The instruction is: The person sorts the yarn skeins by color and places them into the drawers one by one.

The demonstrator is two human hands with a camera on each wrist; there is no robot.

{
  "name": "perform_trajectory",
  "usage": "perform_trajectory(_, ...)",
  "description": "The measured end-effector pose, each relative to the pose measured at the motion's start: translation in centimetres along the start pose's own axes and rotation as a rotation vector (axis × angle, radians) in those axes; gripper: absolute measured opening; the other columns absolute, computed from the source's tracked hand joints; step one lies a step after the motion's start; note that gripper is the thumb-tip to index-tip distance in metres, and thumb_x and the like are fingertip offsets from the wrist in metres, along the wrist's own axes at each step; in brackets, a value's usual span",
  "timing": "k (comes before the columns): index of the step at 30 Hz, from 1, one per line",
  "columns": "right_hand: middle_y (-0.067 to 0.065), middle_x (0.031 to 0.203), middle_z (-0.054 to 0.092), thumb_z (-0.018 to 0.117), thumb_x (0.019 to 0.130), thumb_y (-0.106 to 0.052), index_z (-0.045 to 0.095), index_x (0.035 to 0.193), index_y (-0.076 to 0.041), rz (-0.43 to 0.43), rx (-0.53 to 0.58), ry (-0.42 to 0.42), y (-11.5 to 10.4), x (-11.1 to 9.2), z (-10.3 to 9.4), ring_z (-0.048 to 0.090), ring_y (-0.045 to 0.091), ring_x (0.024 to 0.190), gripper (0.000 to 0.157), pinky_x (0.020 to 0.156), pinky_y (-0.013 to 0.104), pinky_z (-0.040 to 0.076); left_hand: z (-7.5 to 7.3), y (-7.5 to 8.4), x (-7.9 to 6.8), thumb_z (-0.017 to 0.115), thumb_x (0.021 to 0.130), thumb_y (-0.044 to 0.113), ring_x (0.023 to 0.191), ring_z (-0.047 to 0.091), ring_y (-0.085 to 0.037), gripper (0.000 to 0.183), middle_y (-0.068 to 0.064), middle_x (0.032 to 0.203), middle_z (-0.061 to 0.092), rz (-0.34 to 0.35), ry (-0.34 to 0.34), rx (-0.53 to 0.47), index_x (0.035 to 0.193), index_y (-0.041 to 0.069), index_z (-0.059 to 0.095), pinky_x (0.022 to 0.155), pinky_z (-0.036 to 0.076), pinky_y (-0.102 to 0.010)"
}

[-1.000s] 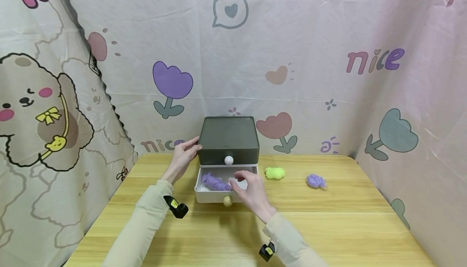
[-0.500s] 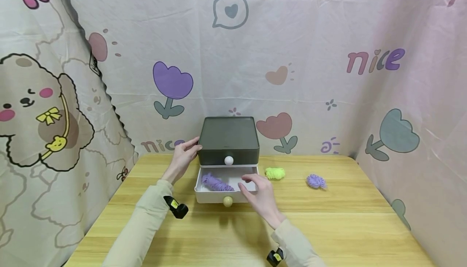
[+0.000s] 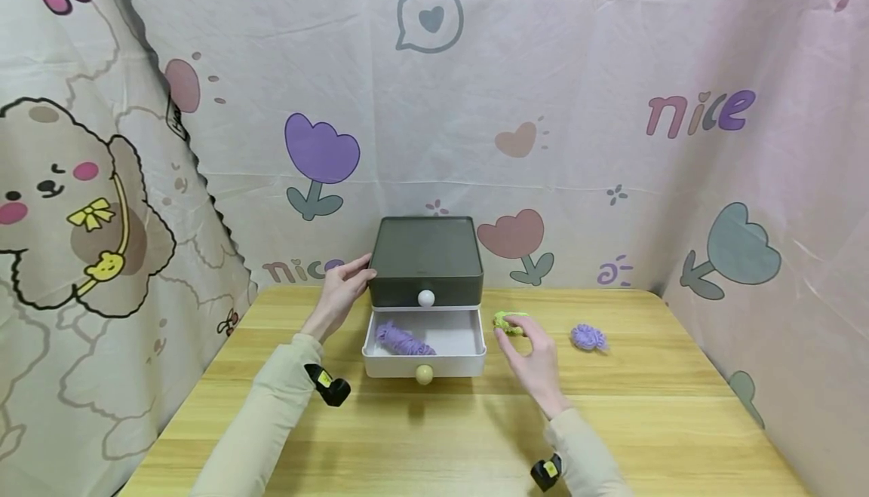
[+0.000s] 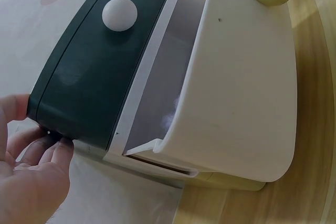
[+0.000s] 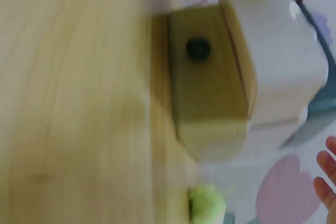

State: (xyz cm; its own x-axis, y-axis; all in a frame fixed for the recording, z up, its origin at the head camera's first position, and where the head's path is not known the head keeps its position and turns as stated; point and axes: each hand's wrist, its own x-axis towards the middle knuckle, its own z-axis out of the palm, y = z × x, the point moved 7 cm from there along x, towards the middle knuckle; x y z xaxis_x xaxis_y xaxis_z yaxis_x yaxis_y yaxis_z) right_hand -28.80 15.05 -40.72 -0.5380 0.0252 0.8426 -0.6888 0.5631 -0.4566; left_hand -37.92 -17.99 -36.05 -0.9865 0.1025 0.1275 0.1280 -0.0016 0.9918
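Note:
A small drawer box with a dark green top section stands on the table, its white middle drawer pulled out. A purple yarn bundle lies inside that drawer. My left hand rests on the box's left side; in the left wrist view its fingertips touch the dark section near the corner. To the right of the box, my right hand holds nothing, thumb and fingers apart, in front of a yellow-green yarn bundle that it partly covers. In the right wrist view that bundle is blurred.
Another purple yarn bundle lies on the wooden table further right. Below the pulled-out drawer, the right wrist view shows a shut yellowish drawer with a dark knob. A printed curtain hangs behind the table.
My right hand has moved right, from over the pulled-out drawer to the yellow-green yarn bundle. The purple bundle stays in the drawer, and my left hand has not moved.

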Motion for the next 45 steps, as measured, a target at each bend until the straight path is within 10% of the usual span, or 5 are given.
perform_trajectory(4,0.019,0.102,0.075,0.082,0.076,0.000,0.072,0.106,0.002,0.055,-0.073,0.014,2.3,-0.3,-1.3,0.069,0.034,0.088,0.032,0.076,0.017,0.050,-0.1,-0.1,0.0,0.050,0.103,0.006,0.150,0.031,-0.034,0.055,-0.021,0.165,0.024,-0.001,0.003,0.003,0.154,-0.004,0.032,0.125,0.026,-0.046)
perform_trajectory(14,0.028,0.123,0.067,0.080,0.081,-0.009,0.065,0.121,0.006,0.291,-0.198,-0.090,7.9,-1.4,-3.8,0.062,0.046,0.113,0.045,0.097,0.061,0.049,0.0,0.0,0.0,0.050,0.103,0.006,0.152,0.028,-0.032,0.055,-0.020,0.166,0.024,0.001,-0.005,-0.001,0.154,-0.004,0.032,0.125,0.026,-0.046)
perform_trajectory(45,0.038,0.152,0.032,0.070,0.092,-0.035,0.036,0.149,0.008,0.702,-0.537,-0.376,16.2,-2.9,-7.9,0.034,0.059,0.135,0.079,0.111,0.072,0.030,0.0,0.2,-0.1,0.050,0.103,0.006,0.152,0.028,-0.032,0.055,-0.018,0.166,0.023,0.005,-0.012,-0.008,0.154,-0.004,0.032,0.125,0.025,-0.046)
